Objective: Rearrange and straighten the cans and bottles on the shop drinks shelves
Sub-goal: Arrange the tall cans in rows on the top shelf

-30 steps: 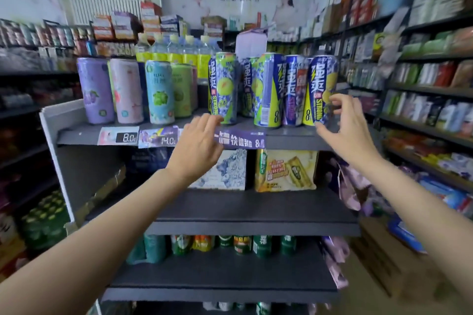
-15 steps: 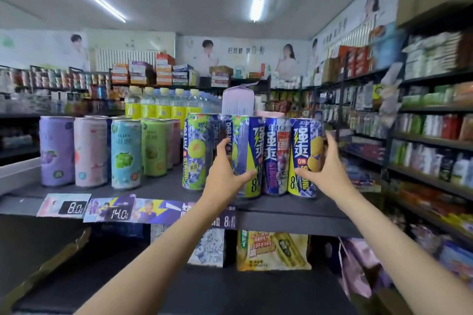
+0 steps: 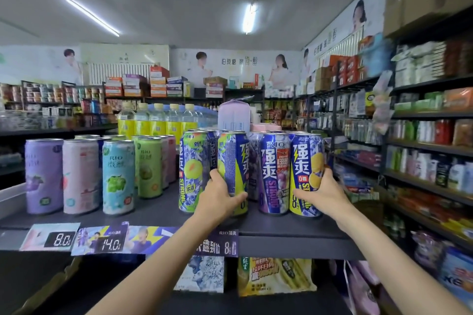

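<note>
On the grey top shelf (image 3: pixel 158 215) stands a row of tall blue cans. My left hand (image 3: pixel 218 197) grips the lower part of the blue and lime can (image 3: pixel 234 158), which stands upright. My right hand (image 3: pixel 325 193) grips the blue and yellow lemon can (image 3: pixel 304 161) at the right end of the row. Between them stands a purple grape can (image 3: pixel 273 171), and left of my left hand a blue can with green fruit (image 3: pixel 190 171). More cans stand behind this front row, mostly hidden.
Pastel cans stand at the left: purple (image 3: pixel 43 174), pink (image 3: pixel 80 174), light blue (image 3: pixel 118 174) and green (image 3: pixel 148 166). Yellow-labelled bottles (image 3: pixel 156 120) stand behind. Price tags (image 3: pixel 60 239) hang on the shelf edge. Stocked shelves (image 3: pixel 430 146) line the aisle at right.
The view has risen from the lower shelves to the top shelf. My left hand came up from the price strip and took hold of the blue and lime can; my right hand slid lower on the lemon can.
</note>
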Available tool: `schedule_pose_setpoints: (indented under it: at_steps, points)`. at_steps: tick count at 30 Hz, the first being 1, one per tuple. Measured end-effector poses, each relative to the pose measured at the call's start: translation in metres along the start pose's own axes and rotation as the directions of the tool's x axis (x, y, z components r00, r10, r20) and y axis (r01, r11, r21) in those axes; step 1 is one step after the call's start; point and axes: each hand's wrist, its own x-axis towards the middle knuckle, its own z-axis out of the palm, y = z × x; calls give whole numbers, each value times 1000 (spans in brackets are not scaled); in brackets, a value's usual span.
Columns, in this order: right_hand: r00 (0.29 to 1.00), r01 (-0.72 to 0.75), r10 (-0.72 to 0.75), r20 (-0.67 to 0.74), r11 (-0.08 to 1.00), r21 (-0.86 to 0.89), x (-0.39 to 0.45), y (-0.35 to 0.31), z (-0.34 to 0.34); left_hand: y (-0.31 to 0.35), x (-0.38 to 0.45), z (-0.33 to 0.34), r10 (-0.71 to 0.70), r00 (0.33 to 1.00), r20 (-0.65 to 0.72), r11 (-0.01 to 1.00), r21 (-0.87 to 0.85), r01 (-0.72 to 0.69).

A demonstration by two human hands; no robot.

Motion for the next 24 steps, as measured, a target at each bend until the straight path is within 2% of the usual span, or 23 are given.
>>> schedule_pose_setpoints:
  at_steps: [7, 15, 19, 21, 22, 24]
  points:
    - [1000, -10, 10, -8, 1000, -10, -1, 4, 0, 6, 5, 8, -54, 999, -8, 998, 29, 54]
    - [1000, -14, 14, -5, 1000, -23, -6, 7, 2, 10, 12, 30, -111, 984, -140, 979, 153, 132]
    - [999, 3, 0, 53, 998, -61, -13, 18, -7, 13, 11, 31, -90, 980, -177, 976, 181, 123]
    - [997, -19, 20, 72, 1000, -14, -12, 23, -16, 20, 1, 31, -17, 972, -236, 978, 199, 66]
    - [997, -22, 22, 73, 1000, -5, -11, 24, -20, 24, -4, 33, 71, 955, -289, 979, 203, -11]
    - [994, -2, 2, 111, 1000, 7, -6, 26, -23, 33, -11, 40, 268, 880, -392, 955, 226, -190]
